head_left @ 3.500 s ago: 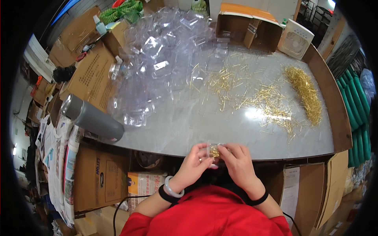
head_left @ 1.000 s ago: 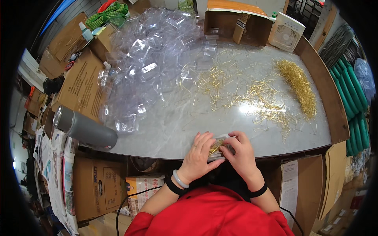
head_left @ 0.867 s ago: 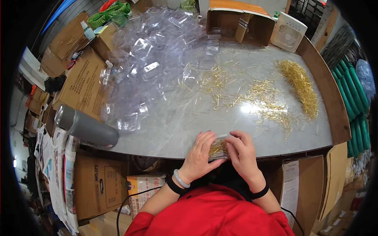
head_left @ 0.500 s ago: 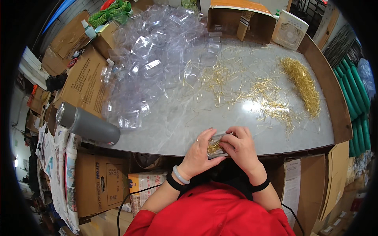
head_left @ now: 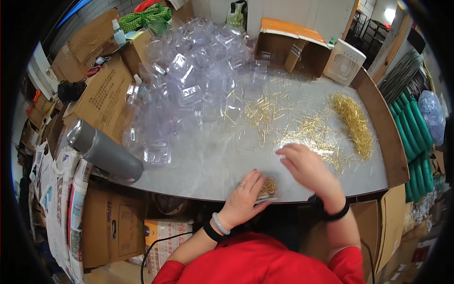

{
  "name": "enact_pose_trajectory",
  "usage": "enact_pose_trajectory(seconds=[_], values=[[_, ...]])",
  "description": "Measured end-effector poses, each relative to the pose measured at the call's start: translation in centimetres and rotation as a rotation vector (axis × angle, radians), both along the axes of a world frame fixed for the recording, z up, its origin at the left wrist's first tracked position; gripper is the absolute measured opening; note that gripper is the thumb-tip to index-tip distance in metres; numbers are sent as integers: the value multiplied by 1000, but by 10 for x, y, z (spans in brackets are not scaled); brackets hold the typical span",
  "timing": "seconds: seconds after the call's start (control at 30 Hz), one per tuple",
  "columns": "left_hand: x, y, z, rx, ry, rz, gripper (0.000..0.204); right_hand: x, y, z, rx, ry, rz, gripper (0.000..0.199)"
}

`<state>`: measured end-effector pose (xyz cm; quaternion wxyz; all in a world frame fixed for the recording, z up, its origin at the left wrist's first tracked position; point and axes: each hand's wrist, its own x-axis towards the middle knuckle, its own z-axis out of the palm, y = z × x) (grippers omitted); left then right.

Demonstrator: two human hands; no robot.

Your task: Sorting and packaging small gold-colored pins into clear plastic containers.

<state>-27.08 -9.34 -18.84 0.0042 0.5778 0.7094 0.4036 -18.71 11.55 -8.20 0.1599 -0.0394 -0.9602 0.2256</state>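
A grey metal flask (head_left: 105, 152) lay on its side at the left edge of the worktop (head_left: 208, 165). Behind it, a heap of clear plastic blister shells (head_left: 189, 80) covered the far left of the surface, beside flattened brown cardboard boxes (head_left: 101, 97). An open wooden box with an orange top (head_left: 288, 45) stood at the back, next to a small white fan (head_left: 344, 61). Rolls of green material (head_left: 416, 137) leaned at the right, near a bluish plastic bag (head_left: 432, 113). A green mesh bag (head_left: 146, 16) sat on the boxes at the rear left. More cartons (head_left: 111, 227) stood under the worktop.
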Motion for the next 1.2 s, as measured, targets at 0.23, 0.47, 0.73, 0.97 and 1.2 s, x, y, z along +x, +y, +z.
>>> enact_pose_trajectory(seconds=[0.23, 0.47, 0.73, 0.97, 1.2], values=[[3, -4, -1, 4, 25, -38, 67, -125, 95, -41, 274, -298, -45, 41], [-5, -26, 3, -8, -62, -105, 67, -140, 67, -67, 258, -466, 39, 58], [-26, -43, 19, -67, 40, -69, 69, -37, 25, -54, 305, -424, 153, 61], [-34, -52, 19, -146, 26, -15, 74, 13, -24, -85, 263, -198, -111, 74], [-40, -45, 18, -170, 16, 41, 75, 13, -44, -97, 116, 31, -254, 62]])
